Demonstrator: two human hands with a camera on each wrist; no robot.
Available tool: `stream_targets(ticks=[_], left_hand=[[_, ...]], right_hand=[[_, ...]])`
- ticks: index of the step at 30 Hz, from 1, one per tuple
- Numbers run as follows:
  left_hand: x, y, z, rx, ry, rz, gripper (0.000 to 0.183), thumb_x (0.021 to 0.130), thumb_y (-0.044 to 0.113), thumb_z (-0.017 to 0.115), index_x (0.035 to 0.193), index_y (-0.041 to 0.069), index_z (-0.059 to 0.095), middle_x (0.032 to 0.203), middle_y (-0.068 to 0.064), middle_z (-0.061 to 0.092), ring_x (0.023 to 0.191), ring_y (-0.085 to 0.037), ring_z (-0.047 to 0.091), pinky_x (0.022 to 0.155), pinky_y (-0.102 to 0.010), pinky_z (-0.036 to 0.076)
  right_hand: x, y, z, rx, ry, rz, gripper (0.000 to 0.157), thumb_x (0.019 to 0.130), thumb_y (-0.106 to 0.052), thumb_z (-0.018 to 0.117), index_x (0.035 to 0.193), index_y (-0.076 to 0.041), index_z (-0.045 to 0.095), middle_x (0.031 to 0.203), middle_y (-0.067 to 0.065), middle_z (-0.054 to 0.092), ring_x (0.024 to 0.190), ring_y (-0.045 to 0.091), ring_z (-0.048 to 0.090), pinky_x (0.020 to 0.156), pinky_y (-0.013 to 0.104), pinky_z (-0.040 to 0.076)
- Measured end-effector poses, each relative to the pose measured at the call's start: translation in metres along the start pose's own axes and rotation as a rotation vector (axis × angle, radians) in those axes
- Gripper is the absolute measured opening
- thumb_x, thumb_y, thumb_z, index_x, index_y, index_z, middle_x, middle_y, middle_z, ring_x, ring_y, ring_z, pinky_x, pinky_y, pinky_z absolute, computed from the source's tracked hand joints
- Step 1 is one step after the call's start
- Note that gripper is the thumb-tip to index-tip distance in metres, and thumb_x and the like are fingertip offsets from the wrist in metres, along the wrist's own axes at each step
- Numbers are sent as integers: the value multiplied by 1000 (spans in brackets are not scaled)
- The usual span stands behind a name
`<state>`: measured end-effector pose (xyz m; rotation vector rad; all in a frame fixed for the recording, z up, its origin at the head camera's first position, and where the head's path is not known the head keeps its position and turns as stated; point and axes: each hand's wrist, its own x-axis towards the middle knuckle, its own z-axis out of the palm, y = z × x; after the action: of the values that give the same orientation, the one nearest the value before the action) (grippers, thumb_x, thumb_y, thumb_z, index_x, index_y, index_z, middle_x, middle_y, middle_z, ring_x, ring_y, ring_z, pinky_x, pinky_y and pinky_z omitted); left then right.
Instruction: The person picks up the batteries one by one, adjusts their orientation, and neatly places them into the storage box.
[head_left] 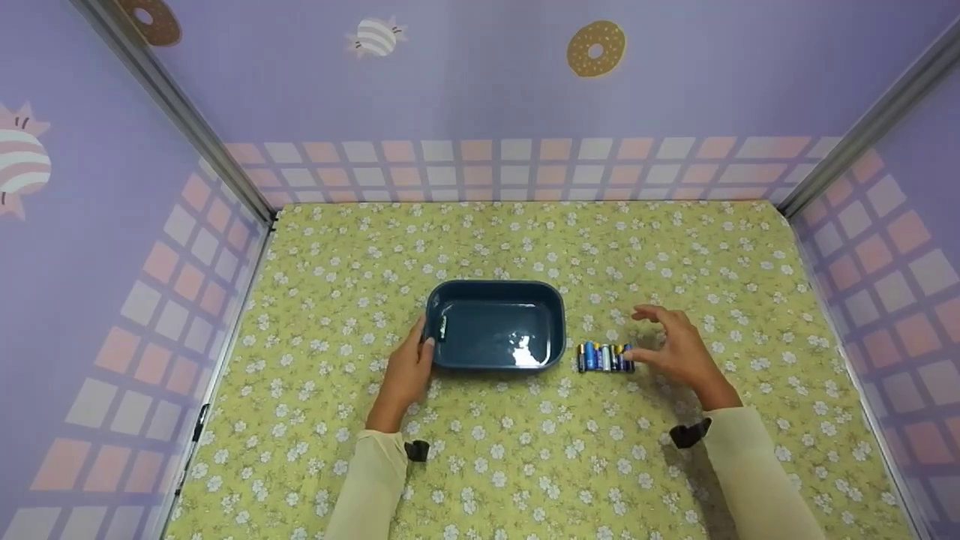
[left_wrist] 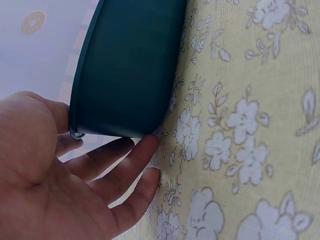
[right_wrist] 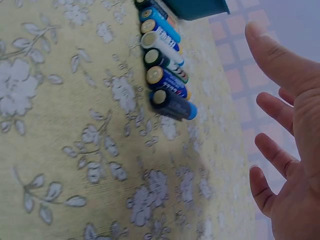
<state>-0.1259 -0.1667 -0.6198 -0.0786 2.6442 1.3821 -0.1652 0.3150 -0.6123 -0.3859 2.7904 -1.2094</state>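
In the head view, the left hand [head_left: 407, 371] grips the teal basin [head_left: 480, 328] at its left rim; the batteries [head_left: 606, 358] lie rowed just right of it, near the empty right hand [head_left: 679, 356], fingers apart. Left wrist: fingertips [left_wrist: 150, 143] meet the basin's outer wall. Right wrist: batteries look stiff, probably slick, rollable; pinch mid-barrel.

No legible wording or numbers, only small, blurred, seemingly letter-like print on the batteries [right_wrist: 166, 65]
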Motion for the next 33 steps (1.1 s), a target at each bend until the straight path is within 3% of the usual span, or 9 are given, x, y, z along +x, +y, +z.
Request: stream_targets(ticks=[4,8,17,21,27,33], left_hand=[[0,0,0,-9,-6,-3,59,112,32,40,166,22,18,80,-12,60,52,-20,51,83,-47,48],[0,-1,1,-6,-4,-1,59,112,32,41,166,22,18,77,-7,57,52,-18,49,85,-47,47],[-1,-1,0,-8,-8,9,59,112,32,40,166,21,18,63,-2,51,50,-18,49,77,-44,47],[-1,0,0,-7,-10,4,59,112,33,40,166,21,19,61,-2,50,49,-18,47,79,-44,47],[0,-1,0,-3,-5,2,59,112,31,40,166,17,19,78,-7,59,60,-18,51,85,-47,46],[0,-1,1,0,-2,-2,59,112,31,41,166,17,19,84,-11,61,63,-21,54,87,-48,46]], right_hand=[[-4,6,4,-15,-20,5,87,77,-46,88,149,-13,51,139,7,60,129,37,49,100,64,43],[-8,12,8,-10,-37,13,87,77,-45,88,149,-14,51,139,9,61,130,36,48,101,64,43],[-13,21,14,5,-104,70,85,77,-43,88,150,-21,50,145,7,55,135,35,45,103,63,44],[-13,25,17,-17,-119,88,84,76,-40,90,149,-22,51,145,6,55,135,34,45,106,63,42],[-16,26,19,-10,-123,73,85,75,-42,91,148,-21,53,142,6,57,136,35,43,109,67,37],[-15,30,22,-31,-126,79,82,74,-44,91,146,-25,56,145,4,57,136,35,42,108,69,36]])
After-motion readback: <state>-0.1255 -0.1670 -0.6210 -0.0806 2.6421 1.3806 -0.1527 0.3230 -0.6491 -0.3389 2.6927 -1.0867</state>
